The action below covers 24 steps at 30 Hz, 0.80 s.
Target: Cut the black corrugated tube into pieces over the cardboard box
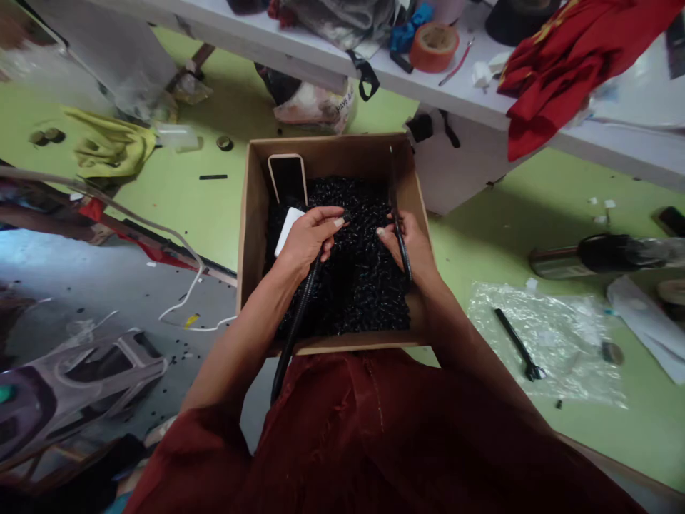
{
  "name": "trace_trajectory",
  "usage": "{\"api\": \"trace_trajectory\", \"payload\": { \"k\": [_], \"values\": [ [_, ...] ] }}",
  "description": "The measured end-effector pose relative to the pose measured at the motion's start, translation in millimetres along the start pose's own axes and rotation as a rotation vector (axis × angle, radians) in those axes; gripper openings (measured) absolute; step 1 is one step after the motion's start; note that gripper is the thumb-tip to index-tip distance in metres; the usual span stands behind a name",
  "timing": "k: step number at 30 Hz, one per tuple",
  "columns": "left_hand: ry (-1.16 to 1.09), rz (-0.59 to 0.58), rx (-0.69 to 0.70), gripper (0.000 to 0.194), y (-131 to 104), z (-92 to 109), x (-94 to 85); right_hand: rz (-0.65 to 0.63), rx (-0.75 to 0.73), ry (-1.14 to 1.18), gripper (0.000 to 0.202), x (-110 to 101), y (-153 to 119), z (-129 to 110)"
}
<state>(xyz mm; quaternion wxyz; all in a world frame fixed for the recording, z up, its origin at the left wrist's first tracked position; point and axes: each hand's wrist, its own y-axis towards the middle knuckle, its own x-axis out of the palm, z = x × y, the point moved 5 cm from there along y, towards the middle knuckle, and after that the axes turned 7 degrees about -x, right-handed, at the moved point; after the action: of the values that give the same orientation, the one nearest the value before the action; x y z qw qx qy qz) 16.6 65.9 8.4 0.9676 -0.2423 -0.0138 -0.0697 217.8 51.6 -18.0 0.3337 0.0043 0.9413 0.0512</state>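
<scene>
An open cardboard box [335,344] holds a heap of small black pieces [347,285]. Over its left part, my left hand [309,239] is closed around a black ribbed tube [300,314], which runs down past the box's front edge; a small dark piece shows at its fingertips. My right hand [409,246], at the right side, has its fingers curled round a thin black curved strip [399,228] that rises toward the back right corner. Beside my left hand lies a white flat object [289,230]. A phone-like frame [287,178] leans in the back left corner.
A white shelf [454,93] crosses behind the box, bearing orange tape [434,47] and red cloth [567,71]. Yellow cloth [112,146] lies left. At right are a metal bottle [561,257] and a clear plastic bag [578,343]. A white cable [187,300] loops at left.
</scene>
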Motion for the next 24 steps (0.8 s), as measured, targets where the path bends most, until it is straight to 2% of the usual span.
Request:
{"api": "trace_trajectory", "payload": {
  "k": [3, 7, 12, 24],
  "values": [
    [-0.232, -0.047, -0.057, 0.015, 11.0, -14.8, -4.1, -0.047, -0.021, 0.028, 0.050, 8.0, -3.7, -5.5],
    [-0.385, -0.065, -0.141, 0.015, 19.4, -25.2, -9.6, -0.153, -0.054, 0.033, 0.055, 24.6, -11.1, -17.0],
    [-0.438, -0.058, -0.165, 0.013, 16.7, -23.7, -7.8, -0.249, -0.093, -0.051, 0.055, 38.1, -16.6, -22.7],
    [-0.440, 0.024, -0.115, 0.015, 15.9, -25.6, -9.3, -0.313, -0.143, -0.138, 0.060, 42.7, -19.4, -20.0]
  ]
}}
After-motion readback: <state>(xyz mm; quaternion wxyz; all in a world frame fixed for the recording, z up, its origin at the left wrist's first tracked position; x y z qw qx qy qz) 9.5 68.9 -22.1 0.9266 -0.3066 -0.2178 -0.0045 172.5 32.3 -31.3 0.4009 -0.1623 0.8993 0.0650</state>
